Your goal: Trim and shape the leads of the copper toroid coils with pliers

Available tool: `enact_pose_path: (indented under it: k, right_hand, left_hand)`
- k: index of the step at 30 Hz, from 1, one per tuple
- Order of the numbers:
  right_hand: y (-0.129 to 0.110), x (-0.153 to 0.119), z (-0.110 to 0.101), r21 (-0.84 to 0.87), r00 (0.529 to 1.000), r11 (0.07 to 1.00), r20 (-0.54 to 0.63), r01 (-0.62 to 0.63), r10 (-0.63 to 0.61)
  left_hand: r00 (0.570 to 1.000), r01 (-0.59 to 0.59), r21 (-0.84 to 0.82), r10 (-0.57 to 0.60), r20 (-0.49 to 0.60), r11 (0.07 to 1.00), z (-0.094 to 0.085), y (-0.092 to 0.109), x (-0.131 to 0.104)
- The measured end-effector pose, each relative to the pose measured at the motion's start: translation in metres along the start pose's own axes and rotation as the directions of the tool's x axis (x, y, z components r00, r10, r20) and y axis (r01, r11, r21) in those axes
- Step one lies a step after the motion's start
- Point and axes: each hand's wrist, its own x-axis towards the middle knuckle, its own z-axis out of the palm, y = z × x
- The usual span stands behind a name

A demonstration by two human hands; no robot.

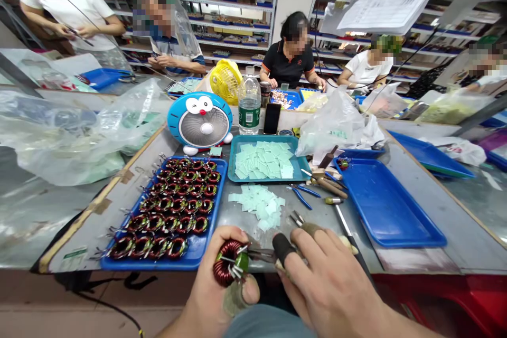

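My left hand (214, 280) is closed around a toroidal coil (226, 264), a ring wound with dark copper wire, with green material and pale wire ends in its middle. Its thumb wears a drab finger cover. My right hand (320, 274) is closed on what look like slim-jawed pliers (261, 255), their dark metal tips reaching the coil's right side; the handles are hidden under the palm. A black cover wraps one right finger. To the left, a blue tray (202, 251) holds rows of similar coils. Pale green square sheets (261, 206) lie loose in front of my hands.
A teal tray (233, 175) holds more green sheets. Blue-handled pliers (303, 196) and a hammer-like tool (335, 202) lie right of them. Another blue tray (396, 206) has one coil at its far corner. Behind stand a blue fan (200, 121) and bottle (249, 103); several people sit or stand beyond.
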Motion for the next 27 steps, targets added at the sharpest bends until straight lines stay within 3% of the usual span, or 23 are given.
enact_pose_path:
  k: [5, 7, 10, 13, 18, 27]
  right_hand:
    - [0.000, -0.003, 0.003, -0.087, 1.000, 0.996, 0.022, -0.005, 0.007]
    - [0.005, -0.005, -0.003, -0.079, 0.998, 0.997, 0.068, 0.005, 0.000]
    - [0.015, -0.009, -0.021, -0.049, 0.983, 0.994, 0.163, 0.097, -0.088]
    - [0.023, -0.012, -0.035, -0.037, 0.966, 0.984, 0.199, 0.174, -0.163]
    - [0.023, -0.011, -0.030, -0.014, 0.981, 0.990, 0.136, 0.143, -0.140]
    - [0.025, -0.010, -0.036, -0.069, 0.967, 0.975, 0.160, 0.213, -0.200]
  left_hand:
    - [0.989, -0.042, -0.008, 0.041, -0.144, 0.999, 0.017, 0.000, 0.001]
    - [0.988, -0.032, -0.006, 0.031, -0.153, 0.999, 0.018, 0.002, -0.001]
    - [0.998, 0.056, 0.047, -0.058, 0.039, 0.997, 0.009, 0.005, -0.005]
    - [0.967, 0.059, 0.101, -0.082, 0.241, 0.993, -0.005, 0.007, -0.009]
    - [0.975, 0.050, 0.171, -0.085, 0.207, 0.984, -0.012, 0.013, -0.005]
    - [0.945, -0.039, 0.247, -0.045, 0.324, 0.968, -0.006, 0.024, 0.006]
